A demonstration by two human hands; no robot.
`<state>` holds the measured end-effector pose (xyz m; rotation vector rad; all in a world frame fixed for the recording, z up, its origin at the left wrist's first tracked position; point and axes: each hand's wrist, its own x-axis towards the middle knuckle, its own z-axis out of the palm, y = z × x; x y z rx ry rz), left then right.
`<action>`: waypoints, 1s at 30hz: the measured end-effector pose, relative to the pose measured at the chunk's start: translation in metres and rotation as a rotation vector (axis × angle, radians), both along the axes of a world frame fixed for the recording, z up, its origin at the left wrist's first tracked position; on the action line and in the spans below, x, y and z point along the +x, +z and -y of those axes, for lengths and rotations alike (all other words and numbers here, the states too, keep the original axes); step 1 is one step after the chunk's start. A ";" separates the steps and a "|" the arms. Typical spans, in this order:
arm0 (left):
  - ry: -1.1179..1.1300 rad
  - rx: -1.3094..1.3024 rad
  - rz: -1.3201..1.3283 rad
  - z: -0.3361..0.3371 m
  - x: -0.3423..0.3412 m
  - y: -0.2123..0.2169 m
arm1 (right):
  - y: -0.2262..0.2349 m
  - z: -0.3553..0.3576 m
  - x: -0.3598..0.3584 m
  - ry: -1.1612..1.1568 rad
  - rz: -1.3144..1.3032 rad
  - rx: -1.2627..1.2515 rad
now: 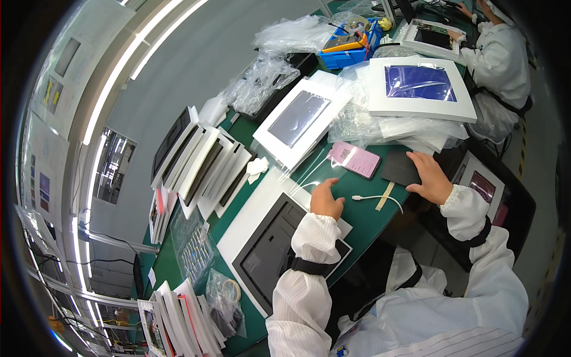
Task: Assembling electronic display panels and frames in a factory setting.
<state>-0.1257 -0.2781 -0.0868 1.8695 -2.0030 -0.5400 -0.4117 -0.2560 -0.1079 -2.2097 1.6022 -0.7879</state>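
Observation:
My right hand [430, 178] spans the right end of a flat black rectangular piece [399, 167], fingers at its far edge and thumb at its near edge. To its left a phone with a pink screen [355, 159] lies face up. My left hand [327, 200] hovers over the near corner of a large white-framed panel with a dark grey back [269, 244]; its thumb and forefinger are apart with nothing seen between them. Between my hands lies a white cable [380, 197] with a plug end, crossing a strip of beige tape [384, 199] on the green mat.
White-framed screens [297, 119] and plastic bags [357, 122] lie beyond the phone. Stacks of upright panels [205, 163] stand on the left. Farther back is a blue bin [351, 56] with a yellow meter. A co-worker [496, 59] handles another panel at the far right.

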 end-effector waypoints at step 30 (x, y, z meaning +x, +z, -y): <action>-0.153 0.565 -1.458 -0.017 -0.055 0.029 | 0.054 0.009 0.057 0.317 0.857 0.456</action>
